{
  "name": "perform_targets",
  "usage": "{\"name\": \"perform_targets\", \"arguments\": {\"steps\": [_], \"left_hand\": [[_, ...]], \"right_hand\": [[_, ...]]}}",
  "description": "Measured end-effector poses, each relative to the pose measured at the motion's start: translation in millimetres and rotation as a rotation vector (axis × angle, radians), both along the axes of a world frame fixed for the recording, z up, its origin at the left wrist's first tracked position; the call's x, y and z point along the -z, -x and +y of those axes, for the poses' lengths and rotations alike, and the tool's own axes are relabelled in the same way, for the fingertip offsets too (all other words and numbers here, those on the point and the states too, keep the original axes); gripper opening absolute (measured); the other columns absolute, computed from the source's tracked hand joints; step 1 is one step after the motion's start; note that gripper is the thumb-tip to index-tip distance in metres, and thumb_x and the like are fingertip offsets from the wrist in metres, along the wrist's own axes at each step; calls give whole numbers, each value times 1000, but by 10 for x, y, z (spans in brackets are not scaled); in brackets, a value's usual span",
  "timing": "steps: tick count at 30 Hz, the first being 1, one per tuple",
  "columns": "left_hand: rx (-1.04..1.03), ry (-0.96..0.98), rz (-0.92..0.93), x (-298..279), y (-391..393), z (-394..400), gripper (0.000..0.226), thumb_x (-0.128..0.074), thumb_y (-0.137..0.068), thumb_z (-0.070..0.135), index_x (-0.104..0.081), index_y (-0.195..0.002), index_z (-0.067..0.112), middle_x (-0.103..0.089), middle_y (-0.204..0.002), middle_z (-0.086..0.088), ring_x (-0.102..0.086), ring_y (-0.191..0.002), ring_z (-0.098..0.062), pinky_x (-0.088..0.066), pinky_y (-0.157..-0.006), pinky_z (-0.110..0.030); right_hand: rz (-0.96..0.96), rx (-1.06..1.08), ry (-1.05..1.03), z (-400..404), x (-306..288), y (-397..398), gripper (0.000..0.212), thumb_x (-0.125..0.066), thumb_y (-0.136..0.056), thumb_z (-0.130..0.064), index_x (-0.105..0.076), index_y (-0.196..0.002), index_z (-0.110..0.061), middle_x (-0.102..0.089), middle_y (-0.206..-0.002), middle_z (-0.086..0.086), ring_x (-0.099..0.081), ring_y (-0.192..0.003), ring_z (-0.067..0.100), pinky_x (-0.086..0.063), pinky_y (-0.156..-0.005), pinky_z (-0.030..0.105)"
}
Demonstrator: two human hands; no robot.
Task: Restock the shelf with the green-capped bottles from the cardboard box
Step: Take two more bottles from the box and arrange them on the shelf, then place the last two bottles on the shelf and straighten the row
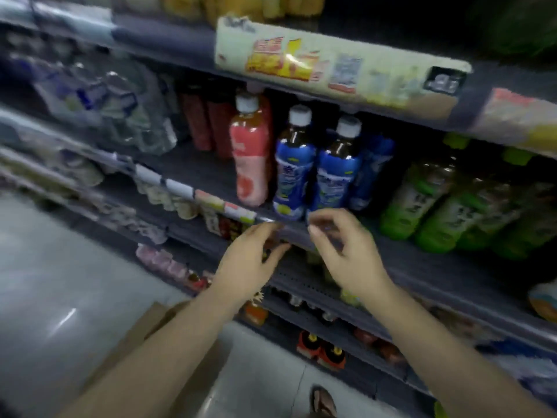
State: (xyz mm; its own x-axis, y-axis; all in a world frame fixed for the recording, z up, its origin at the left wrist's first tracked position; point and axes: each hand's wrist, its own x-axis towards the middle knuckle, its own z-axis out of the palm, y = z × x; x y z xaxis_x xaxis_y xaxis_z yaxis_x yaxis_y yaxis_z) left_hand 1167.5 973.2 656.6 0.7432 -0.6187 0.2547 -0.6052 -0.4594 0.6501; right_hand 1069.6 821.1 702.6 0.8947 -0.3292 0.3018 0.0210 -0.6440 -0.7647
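Note:
Several green-capped bottles (428, 200) with green labels stand on the shelf (187, 167) at the right. Both my hands hover empty in front of the shelf's front edge, below two blue-labelled bottles (313, 176). My left hand (250, 263) has loosely curved fingers and holds nothing. My right hand (343, 248) is beside it, fingers loosely bent, also holding nothing. The cardboard box (144, 336) lies on the floor below my left forearm, which hides most of it. The whole view is blurred.
A pink-labelled bottle (250, 158) and dark red bottles (208, 125) stand left of the blue ones. Clear water bottles (132, 116) fill the far left. Lower shelves (331, 333) hold small bottles. A sandalled foot (324, 401) stands on the grey floor (60, 282).

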Motion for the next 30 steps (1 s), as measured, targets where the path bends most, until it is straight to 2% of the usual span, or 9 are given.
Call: {"name": "perform_targets", "arguments": {"steps": [3,6,8,12,14,16,20,25,30], "left_hand": [[-269,-5,39,179,-73,470,36,-62,-89,29,-58,-123,18,-66,-108,-1,-63,-96,-16,-45,-83,-17],[-509,-10,142,320,50,957,35,-59,-90,29,-55,-124,21,-65,-106,1,-63,-87,-14,-53,-82,-31],[-663,3,176,425,237,1276,31,-59,-90,24,-56,-121,22,-62,-99,6,-61,-83,-11,-53,-79,-31],[-976,-37,231,780,657,1828,35,-61,-89,29,-56,-122,18,-65,-108,-2,-62,-94,-17,-47,-81,-24],[-1039,-59,282,912,766,1979,39,-59,-89,35,-54,-124,19,-64,-112,-2,-63,-97,-18,-48,-80,-23],[-1111,-73,325,1028,896,2209,37,-57,-90,37,-53,-123,22,-64,-112,0,-63,-99,-15,-48,-78,-22],[-1183,-66,367,1186,974,2674,33,-57,-90,35,-54,-121,25,-64,-111,5,-61,-100,-12,-39,-75,-17],[-1203,-60,388,1434,915,3217,37,-56,-91,36,-52,-126,24,-62,-117,4,-60,-103,-12,-44,-78,-18],[-1219,-37,472,1772,786,3479,43,-56,-91,37,-49,-131,23,-60,-123,5,-59,-107,-12,-51,-85,-26]], "right_hand": [[63,-251,9,275,164,-401,24,-55,-91,-31,-60,-110,-17,-62,-106,-3,-60,-99,6,-51,-87,26],[135,-429,-63,609,277,-718,22,-54,-91,-33,-60,-108,-21,-62,-106,-8,-60,-99,4,-52,-87,29],[140,-553,-91,884,367,-874,22,-54,-91,-33,-60,-109,-21,-62,-107,-5,-60,-100,5,-52,-87,30],[163,-796,-131,1598,541,-1030,23,-56,-92,-27,-61,-111,-15,-64,-107,1,-62,-97,5,-53,-84,25],[181,-867,-188,1888,589,-1025,24,-57,-92,-25,-60,-112,-11,-65,-106,5,-64,-95,9,-53,-80,24],[204,-953,-202,2293,674,-965,25,-56,-92,-24,-60,-113,-11,-65,-107,4,-64,-98,8,-52,-84,21],[271,-1027,-235,2997,827,-930,25,-55,-93,-27,-59,-115,-16,-64,-111,-2,-62,-102,2,-51,-88,21],[326,-965,-269,3515,1089,-1025,25,-54,-93,-27,-58,-117,-19,-63,-114,-3,-60,-106,1,-50,-90,18],[457,-888,-345,3772,1415,-1157,22,-55,-93,-21,-57,-115,-20,-63,-112,-3,-61,-101,-1,-47,-81,7]]}}
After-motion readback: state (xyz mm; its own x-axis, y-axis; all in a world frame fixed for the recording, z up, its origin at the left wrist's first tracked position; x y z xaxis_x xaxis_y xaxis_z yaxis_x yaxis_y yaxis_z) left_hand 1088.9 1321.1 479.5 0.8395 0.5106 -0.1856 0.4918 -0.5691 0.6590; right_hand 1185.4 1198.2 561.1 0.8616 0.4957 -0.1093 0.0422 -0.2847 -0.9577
